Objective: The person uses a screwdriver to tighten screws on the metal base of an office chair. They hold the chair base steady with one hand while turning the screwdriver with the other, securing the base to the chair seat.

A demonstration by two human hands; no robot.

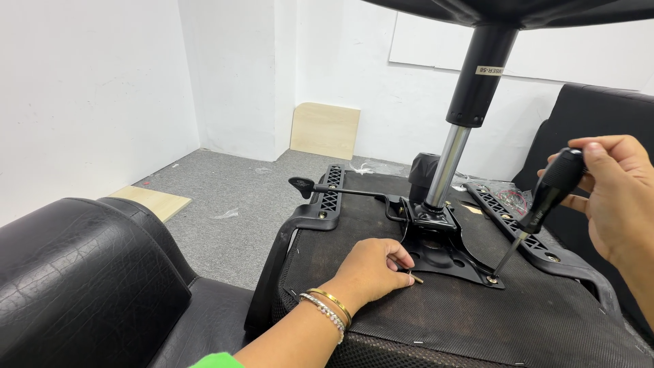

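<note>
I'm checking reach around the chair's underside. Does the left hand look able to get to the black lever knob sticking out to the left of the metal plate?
Probably yes. The left hand rests on the seat underside beside the black metal plate, and nothing lies between it and the black lever knob.

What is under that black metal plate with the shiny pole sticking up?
The black metal plate lies flat on the chair seat's dark fabric underside. The screwdriver in the right hand touches its corner. What is directly beneath the plate is covered.
</note>
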